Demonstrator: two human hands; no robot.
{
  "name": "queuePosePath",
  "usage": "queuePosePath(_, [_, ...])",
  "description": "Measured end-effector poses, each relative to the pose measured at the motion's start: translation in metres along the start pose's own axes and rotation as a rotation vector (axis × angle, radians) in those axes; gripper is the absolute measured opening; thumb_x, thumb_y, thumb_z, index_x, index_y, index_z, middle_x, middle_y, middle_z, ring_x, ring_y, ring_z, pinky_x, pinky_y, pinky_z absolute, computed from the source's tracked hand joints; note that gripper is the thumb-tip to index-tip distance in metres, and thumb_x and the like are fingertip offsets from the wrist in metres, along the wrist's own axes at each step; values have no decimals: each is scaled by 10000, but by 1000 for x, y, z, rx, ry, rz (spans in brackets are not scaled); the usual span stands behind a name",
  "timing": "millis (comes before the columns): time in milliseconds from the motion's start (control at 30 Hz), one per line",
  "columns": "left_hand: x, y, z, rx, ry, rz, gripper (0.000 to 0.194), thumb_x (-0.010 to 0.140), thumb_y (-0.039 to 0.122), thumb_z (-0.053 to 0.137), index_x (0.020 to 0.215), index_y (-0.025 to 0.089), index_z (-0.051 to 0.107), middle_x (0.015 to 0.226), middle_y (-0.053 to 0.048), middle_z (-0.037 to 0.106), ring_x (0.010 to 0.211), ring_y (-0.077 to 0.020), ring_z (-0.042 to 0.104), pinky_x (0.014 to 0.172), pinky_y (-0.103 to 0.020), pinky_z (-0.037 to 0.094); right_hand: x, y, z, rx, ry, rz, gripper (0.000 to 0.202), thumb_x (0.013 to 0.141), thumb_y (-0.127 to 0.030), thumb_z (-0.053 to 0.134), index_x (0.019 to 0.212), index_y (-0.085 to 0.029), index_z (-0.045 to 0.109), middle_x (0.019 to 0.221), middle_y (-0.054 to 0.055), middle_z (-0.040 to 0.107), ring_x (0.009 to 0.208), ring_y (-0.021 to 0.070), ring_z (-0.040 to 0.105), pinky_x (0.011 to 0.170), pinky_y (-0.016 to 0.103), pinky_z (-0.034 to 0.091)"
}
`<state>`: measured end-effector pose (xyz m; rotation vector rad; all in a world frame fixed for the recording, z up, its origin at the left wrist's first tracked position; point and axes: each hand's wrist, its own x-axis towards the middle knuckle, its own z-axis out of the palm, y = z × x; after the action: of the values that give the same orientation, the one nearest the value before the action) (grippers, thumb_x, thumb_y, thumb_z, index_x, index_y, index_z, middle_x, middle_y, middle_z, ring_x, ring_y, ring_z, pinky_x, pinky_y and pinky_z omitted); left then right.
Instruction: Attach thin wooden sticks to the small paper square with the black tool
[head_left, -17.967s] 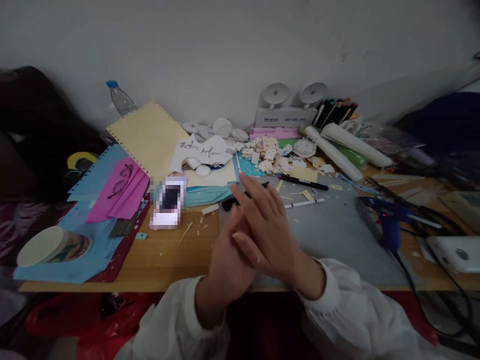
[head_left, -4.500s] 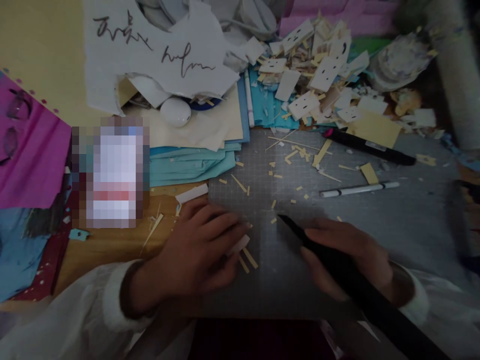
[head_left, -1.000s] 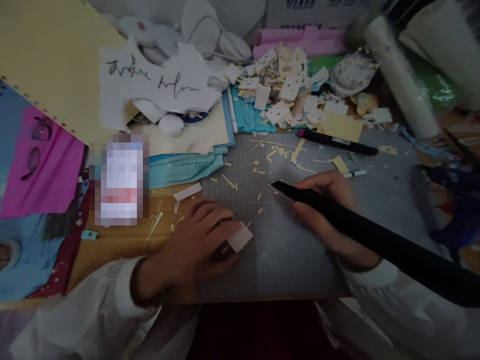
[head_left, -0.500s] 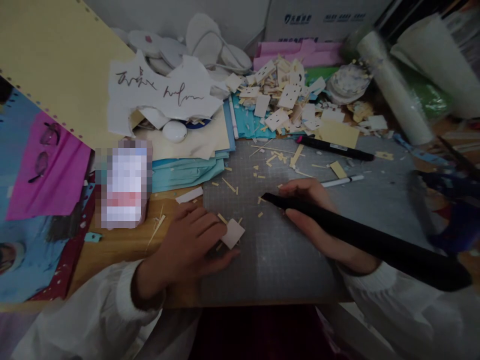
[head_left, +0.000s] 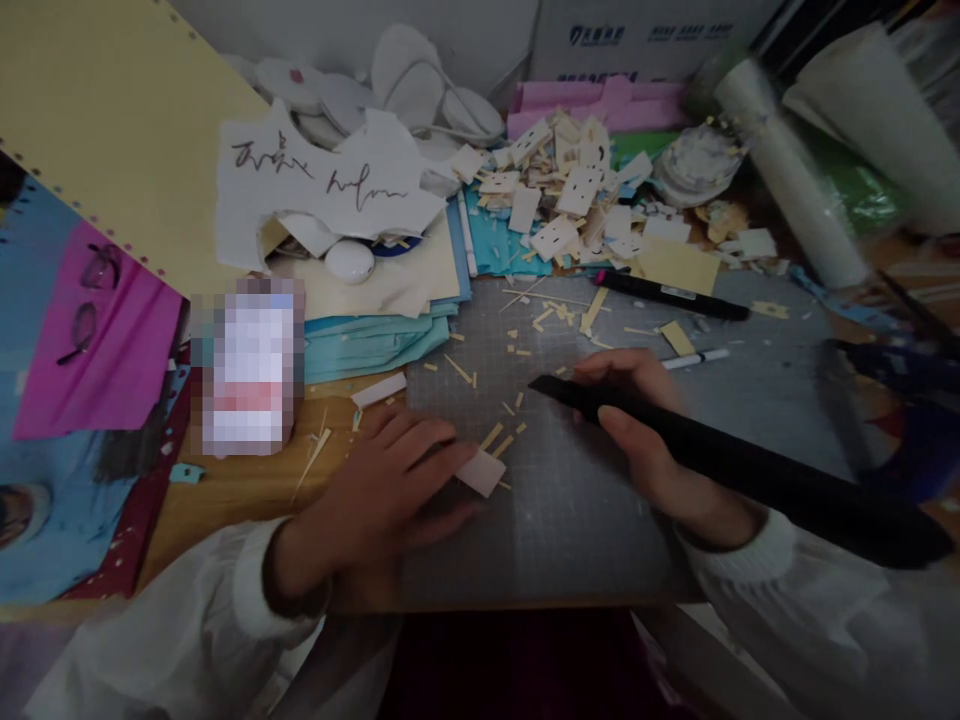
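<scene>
Under the fingertips of my left hand (head_left: 405, 475) lies a small white paper card (head_left: 481, 471), pinned to the grey cutting mat (head_left: 600, 540). Thin yellow paper strips (head_left: 504, 446) stick out from the card's edges. My left thumb lies low on the mat, apart from the card. My right hand (head_left: 649, 425) grips a long black tapering tool (head_left: 720, 455) whose exact kind I cannot make out. Its narrow tip points left, above several loose strip bits (head_left: 519, 401) on the mat. The lower fingers of my right hand are partly hidden.
A heap of small cards with drawn faces (head_left: 577, 190) stands at the back. In front of it lie a black marker (head_left: 671, 296) and a white pen (head_left: 697, 358). At left are a phone (head_left: 251, 370), stacked coloured paper (head_left: 375, 345) and a pink sheet with glasses (head_left: 94, 330).
The card under my left fingers has turned and shifted slightly right, so its strips now point up and right. My right hand and the black tool have drawn back a little to the right.
</scene>
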<state>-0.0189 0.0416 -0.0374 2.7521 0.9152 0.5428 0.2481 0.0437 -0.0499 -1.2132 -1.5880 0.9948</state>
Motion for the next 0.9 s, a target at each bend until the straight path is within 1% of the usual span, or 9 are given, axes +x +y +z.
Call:
queuePosePath(67, [1,2,5,19,-54,26,374,861,423,601,1122,155,576,1022,-92,662,933,-235,594,807,-383,434,1,-3,0,-45,48,-25,211,889,-346,558,1072,-245,529,945,46,572,810,183,598,688,326,519])
queuePosePath(100, [1,3,8,18,-80,34,385,872,420,589,1147,151,572,1061,-97,660,971,-238,592,826,-378,434,2,-6,1,-78,64,-49,194,883,-310,565,1062,-245,529,930,41,573,791,174,592,681,317,515])
queuePosePath(167, [1,5,11,10,-106,33,341,897,358,560,1165,148,572,1121,-95,658,1030,-235,584,862,-371,431,1,-11,1,-146,61,-104,190,863,-236,575,1048,-249,531,910,38,583,770,168,591,655,301,513])
queuePosePath(267, [0,6,11,-24,-105,45,282,898,272,531,1141,140,588,1143,-84,666,1034,-223,583,906,-371,427,-3,-15,4,-217,-13,-148,213,832,-170,577,1020,-256,526,862,27,603,733,169,601,583,280,505])
queuePosePath(333, [1,7,10,-44,-102,57,309,890,260,528,1163,126,583,1147,-88,668,1040,-221,579,924,-368,424,-7,-14,6,-236,-85,-165,234,815,-158,579,1018,-256,519,842,25,613,713,174,611,553,280,503])
queuePosePath(467, [2,9,7,-5,-119,14,411,878,287,528,1249,110,543,1167,-108,659,1079,-243,561,934,-388,415,-12,-11,14,-261,-200,-218,273,799,-136,553,1033,-266,502,842,26,631,711,181,634,607,309,538])
queuePosePath(567, [3,10,7,26,-144,6,408,865,307,527,1221,113,563,1148,-113,658,1059,-255,560,930,-402,407,-13,-9,18,-273,-236,-241,282,798,-135,555,1035,-273,490,834,22,633,697,182,639,626,321,557])
queuePosePath(733, [4,11,8,64,-146,33,392,864,319,510,1181,101,583,1118,-112,663,1016,-247,568,912,-397,388,-13,-6,19,-292,-252,-228,281,798,-129,573,1027,-274,499,848,14,641,716,179,648,654,317,566])
queuePosePath(900, [5,12,8,102,-123,60,342,869,294,509,1134,100,604,1108,-101,676,1001,-241,575,891,-391,384,-14,-7,19,-249,-177,-264,294,790,-120,571,1045,-256,518,876,20,631,747,174,643,671,318,556])
